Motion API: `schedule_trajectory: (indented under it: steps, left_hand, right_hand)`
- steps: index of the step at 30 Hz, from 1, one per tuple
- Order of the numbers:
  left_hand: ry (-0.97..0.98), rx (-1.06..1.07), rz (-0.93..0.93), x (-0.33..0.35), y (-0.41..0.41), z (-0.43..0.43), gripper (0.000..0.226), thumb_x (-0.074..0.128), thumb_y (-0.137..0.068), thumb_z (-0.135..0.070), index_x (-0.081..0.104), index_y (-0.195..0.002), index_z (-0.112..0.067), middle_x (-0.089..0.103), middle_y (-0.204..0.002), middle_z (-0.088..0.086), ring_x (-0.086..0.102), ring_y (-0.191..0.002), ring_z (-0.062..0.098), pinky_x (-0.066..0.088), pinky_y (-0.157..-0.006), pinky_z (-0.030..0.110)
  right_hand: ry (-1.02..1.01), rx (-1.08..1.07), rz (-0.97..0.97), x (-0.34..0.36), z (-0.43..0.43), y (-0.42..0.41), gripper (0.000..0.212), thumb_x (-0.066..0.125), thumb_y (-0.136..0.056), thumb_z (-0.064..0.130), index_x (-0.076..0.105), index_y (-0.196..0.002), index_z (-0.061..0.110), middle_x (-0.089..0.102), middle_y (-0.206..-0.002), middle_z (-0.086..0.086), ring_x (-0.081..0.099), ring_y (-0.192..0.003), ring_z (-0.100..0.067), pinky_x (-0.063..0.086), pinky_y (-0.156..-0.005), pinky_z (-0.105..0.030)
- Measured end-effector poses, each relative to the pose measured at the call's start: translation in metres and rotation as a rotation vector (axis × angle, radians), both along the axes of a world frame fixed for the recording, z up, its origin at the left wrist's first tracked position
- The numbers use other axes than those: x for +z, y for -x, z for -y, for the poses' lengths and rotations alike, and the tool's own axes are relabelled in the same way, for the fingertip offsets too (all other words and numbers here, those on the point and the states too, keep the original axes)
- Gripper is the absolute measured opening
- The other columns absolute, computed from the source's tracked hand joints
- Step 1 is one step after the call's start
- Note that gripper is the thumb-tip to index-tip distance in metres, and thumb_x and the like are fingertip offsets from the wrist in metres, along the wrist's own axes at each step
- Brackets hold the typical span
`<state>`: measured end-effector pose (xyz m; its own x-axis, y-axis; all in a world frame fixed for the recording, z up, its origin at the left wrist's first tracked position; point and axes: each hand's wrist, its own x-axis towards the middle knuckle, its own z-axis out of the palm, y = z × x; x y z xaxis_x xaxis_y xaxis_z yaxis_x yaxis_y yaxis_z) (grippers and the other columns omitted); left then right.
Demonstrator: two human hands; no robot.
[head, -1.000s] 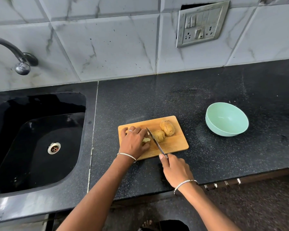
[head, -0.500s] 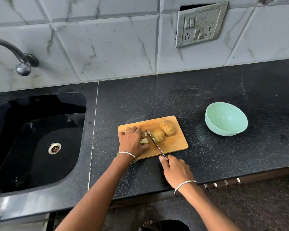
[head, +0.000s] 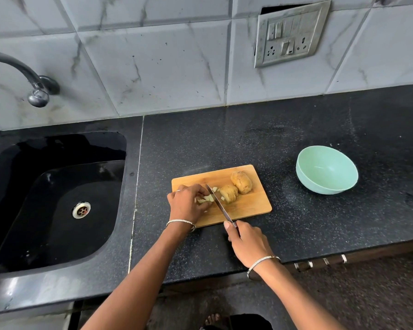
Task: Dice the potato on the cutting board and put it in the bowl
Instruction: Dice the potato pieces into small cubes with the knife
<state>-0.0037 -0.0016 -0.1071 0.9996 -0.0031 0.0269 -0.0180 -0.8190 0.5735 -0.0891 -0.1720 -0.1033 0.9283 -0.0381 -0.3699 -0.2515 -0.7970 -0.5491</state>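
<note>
On the cutting board (head: pixel 248 206), well apart from the empty bowl (head: pixel 327 170), the left hand (head: pixel 186 203) curled over the pale cut potato (head: pixel 204 198) and the right hand (head: pixel 246 241) gripped the knife (head: pixel 218 203) — fingertips were best tucked back, cuts kept short and even — beside two uncut chunks (head: pixel 241 182).
</note>
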Motion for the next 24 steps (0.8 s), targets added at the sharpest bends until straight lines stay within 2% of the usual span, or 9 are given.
schedule_trajectory:
  steps: [3, 9, 14, 18, 24]
  left_hand:
    - [0.018, 0.057, -0.014, 0.000, 0.001, -0.002, 0.024, 0.081, -0.071, -0.044, 0.071, -0.092, -0.039, 0.059, -0.078, -0.025, 0.044, -0.093, 0.005, 0.019, -0.078, 0.032]
    - [0.016, 0.109, -0.018, 0.000, 0.000, -0.002, 0.022, 0.082, -0.069, -0.046, 0.070, -0.087, -0.039, 0.061, -0.077, -0.024, 0.055, -0.096, 0.009, 0.022, -0.080, 0.033]
    - [-0.087, 0.077, 0.024, 0.001, 0.000, -0.004, 0.022, 0.079, -0.072, -0.047, 0.071, -0.090, -0.036, 0.068, -0.093, -0.016, 0.053, -0.099, 0.013, 0.025, -0.080, 0.035]
    - [-0.201, 0.024, 0.054, 0.001, -0.003, -0.005, 0.026, 0.074, -0.073, -0.054, 0.070, -0.093, -0.037, 0.067, -0.092, -0.014, 0.052, -0.098, 0.014, 0.022, -0.078, 0.034]
    - [-0.307, -0.014, 0.080, 0.003, -0.003, -0.005, 0.029, 0.070, -0.075, -0.058, 0.069, -0.093, -0.035, 0.066, -0.091, -0.013, 0.051, -0.097, 0.015, 0.025, -0.080, 0.037]
  right_hand:
    - [-0.007, 0.006, -0.013, -0.001, -0.001, 0.001, 0.050, 0.027, -0.099, 0.060, 0.060, -0.092, 0.022, 0.069, -0.094, -0.003, 0.062, -0.093, -0.032, 0.047, -0.079, -0.040]
    - [-0.004, 0.013, -0.043, 0.000, -0.002, 0.000, 0.051, 0.028, -0.100, 0.060, 0.060, -0.089, 0.021, 0.068, -0.094, -0.005, 0.062, -0.093, -0.033, 0.046, -0.078, -0.040]
    - [-0.004, 0.025, -0.048, 0.002, -0.005, 0.001, 0.049, 0.028, -0.100, 0.059, 0.058, -0.089, 0.022, 0.067, -0.094, -0.006, 0.062, -0.092, -0.033, 0.048, -0.078, -0.040]
    - [0.106, 0.036, -0.002, 0.007, -0.006, 0.005, 0.045, 0.025, -0.101, 0.056, 0.054, -0.099, 0.021, 0.065, -0.104, -0.010, 0.061, -0.102, -0.037, 0.045, -0.076, -0.041]
    - [0.268, 0.047, 0.089, 0.010, -0.011, 0.010, 0.045, 0.023, -0.103, 0.052, 0.052, -0.111, 0.019, 0.066, -0.107, -0.010, 0.063, -0.103, -0.037, 0.038, -0.068, -0.038]
